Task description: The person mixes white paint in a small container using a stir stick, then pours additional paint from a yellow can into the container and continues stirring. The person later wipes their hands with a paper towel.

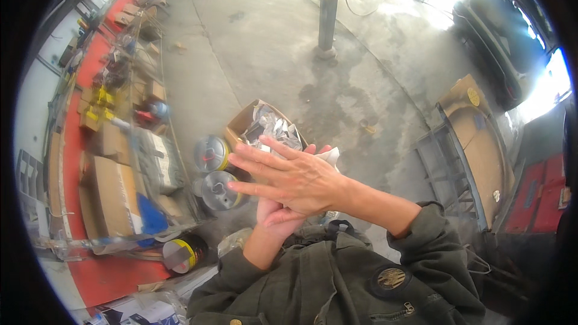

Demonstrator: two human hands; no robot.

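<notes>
My right hand (289, 177) reaches in from the right, back upward, its fingers spread toward the left. It lies across my left hand (280, 216), which comes up from below and is mostly hidden under it. The left thumb shows at the near edge of the right hand, and two left fingertips stick out past its far edge. Beside those fingertips pokes out a crumpled white sheet (330, 156), like paper or cloth, pressed between the hands. Just beyond my hands, an open cardboard box (239, 121) holds crumpled silvery wrapping (274, 129).
Two round metal cans (211, 153) (220, 191) stand left of my hands. Cluttered shelving (120, 138) with cartons lines the left side, a yellow-banded can (180, 254) near its foot. A post (328, 12) rises ahead. At right are a cardboard-covered stand (481, 150), red drawers (533, 195) and a dark vehicle (503, 42).
</notes>
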